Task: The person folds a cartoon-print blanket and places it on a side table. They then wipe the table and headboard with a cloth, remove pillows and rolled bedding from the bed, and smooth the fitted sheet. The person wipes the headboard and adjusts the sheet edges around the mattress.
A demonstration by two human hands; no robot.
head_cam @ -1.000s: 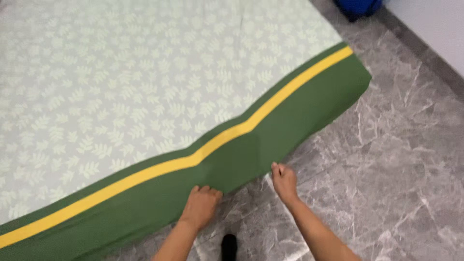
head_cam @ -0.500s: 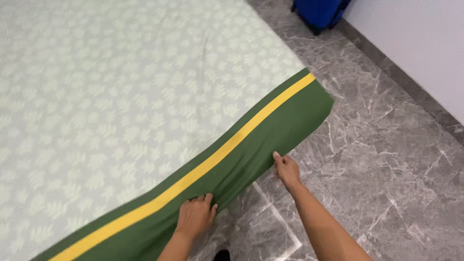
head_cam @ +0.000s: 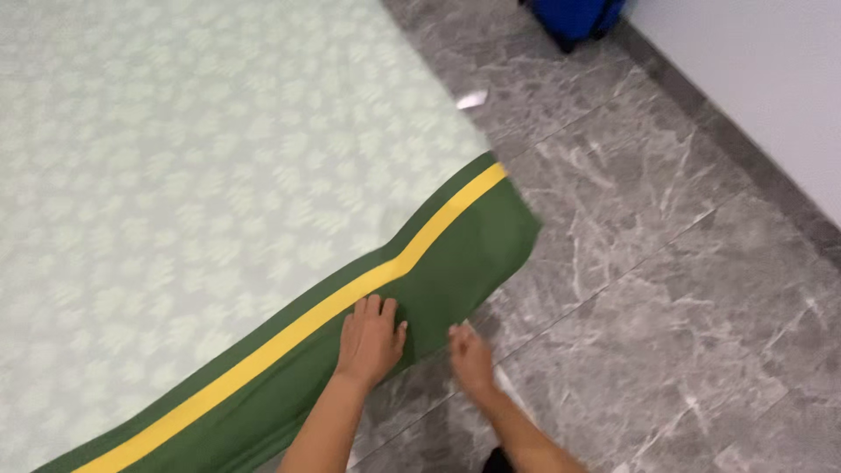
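A large pale green sheet (head_cam: 175, 175) with a leaf print lies spread on the grey marble floor (head_cam: 666, 289). It has a yellow stripe (head_cam: 289, 328) and a dark green border (head_cam: 473, 254) along the near edge. My left hand (head_cam: 372, 342) lies flat on the green border just below the stripe, fingers spread. My right hand (head_cam: 469, 355) is at the border's outer edge, fingertips touching the cloth. It is blurred, so its hold is unclear. The border bulges up and bends around my hands.
A blue object (head_cam: 574, 17) stands on the floor at the top, by the white wall (head_cam: 771, 88). A small white scrap (head_cam: 471, 99) lies on the tiles near the sheet's far corner. A dark shoe tip (head_cam: 499, 460) shows at the bottom edge.
My view has shifted, so the sheet's corner sits nearer the middle. My left hand slid up the green border to the stripe. My right hand moved left, closer to my left hand.
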